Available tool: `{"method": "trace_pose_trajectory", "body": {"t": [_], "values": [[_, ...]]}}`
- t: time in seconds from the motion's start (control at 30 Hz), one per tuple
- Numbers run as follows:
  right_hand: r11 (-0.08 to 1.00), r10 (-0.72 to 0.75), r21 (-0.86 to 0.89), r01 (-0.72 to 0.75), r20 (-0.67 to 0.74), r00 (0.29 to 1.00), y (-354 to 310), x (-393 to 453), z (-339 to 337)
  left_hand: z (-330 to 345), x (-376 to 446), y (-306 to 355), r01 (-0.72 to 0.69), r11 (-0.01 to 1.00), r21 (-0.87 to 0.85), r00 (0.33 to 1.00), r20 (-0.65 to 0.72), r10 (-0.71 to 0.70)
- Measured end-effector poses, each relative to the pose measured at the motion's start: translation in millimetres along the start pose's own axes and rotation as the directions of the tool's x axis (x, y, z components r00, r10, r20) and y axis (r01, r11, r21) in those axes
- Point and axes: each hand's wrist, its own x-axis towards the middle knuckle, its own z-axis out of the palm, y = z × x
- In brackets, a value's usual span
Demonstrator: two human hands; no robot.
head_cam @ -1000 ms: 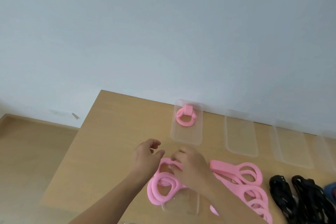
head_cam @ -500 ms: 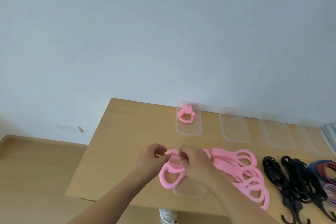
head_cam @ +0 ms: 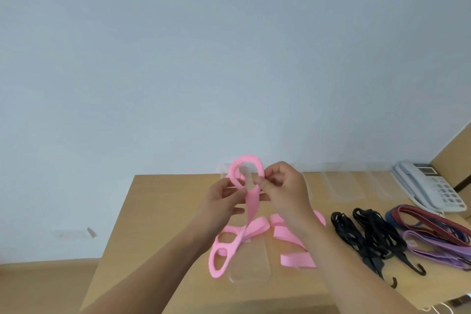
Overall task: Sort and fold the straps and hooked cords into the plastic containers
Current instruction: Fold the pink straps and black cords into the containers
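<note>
A pink strap [head_cam: 251,201] is lifted above the wooden table [head_cam: 163,214], its top curled into a loop at the height of the table's far edge. My left hand [head_cam: 219,201] holds the strap below the loop, and my right hand [head_cam: 285,186] pinches the loop's right side. The strap's lower loops hang down to the table. More pink straps [head_cam: 290,237] lie under my right forearm. A clear plastic container [head_cam: 251,266] lies on the table beneath my hands. Black hooked cords [head_cam: 367,234] lie to the right.
Several clear containers [head_cam: 341,186] line the table's far edge against the wall. Purple straps [head_cam: 438,250] and red-and-blue cords [head_cam: 433,222] lie at the right. A white desk phone [head_cam: 433,186] stands at the far right. The table's left edge drops to the floor.
Both hands have lifted the pink strap off the table and curled its top into a loop. The camera has tilted up and turned right, bringing the phone into view.
</note>
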Motion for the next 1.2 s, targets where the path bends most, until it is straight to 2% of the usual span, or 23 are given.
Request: {"method": "trace_pose_trajectory", "body": {"t": [0.13, 0.37, 0.57, 0.77, 0.97, 1.13, 1.2], "values": [[0.978, 0.055, 0.2, -0.064, 0.051, 0.997, -19.4, 0.1, -15.6, 11.7, 2.0, 28.2, -0.05, 0.998, 0.027, 0.994, -0.096, 0.053], [0.953, -0.004, 0.3, -0.053, 0.188, 0.982, -40.1, 21.2, -43.9, 29.2, 3.5, 65.0, -0.099, 0.991, 0.085, 0.967, -0.228, 0.116], [0.936, -0.086, 0.352, 0.009, 0.204, 0.975, -44.7, 32.6, -49.9, 42.9, 12.2, 84.7, -0.155, 0.982, 0.107, 0.952, -0.251, 0.177], [0.913, -0.116, 0.407, 0.033, 0.179, 0.977, -50.4, 37.7, -55.7, 50.8, 19.7, 83.2, -0.144, 0.989, 0.037, 0.967, -0.209, 0.148], [0.913, -0.2, 0.38, 0.145, 0.108, 0.974, -48.3, 43.6, -55.0, 51.8, 21.4, 76.2, -0.039, 0.998, 0.056, 0.985, -0.164, 0.047], [0.919, -0.367, 0.18, 0.35, 0.073, 0.927, -40.4, 49.2, -55.5, 47.3, 21.3, 82.6, -0.008, 0.99, -0.142, 0.987, -0.157, -0.014], [0.878, -0.479, 0.048, 0.477, 0.062, 0.876, -39.0, 50.2, -58.0, 46.5, 21.8, 85.3, 0.032, 0.984, -0.177, 0.993, -0.105, -0.051]]}}
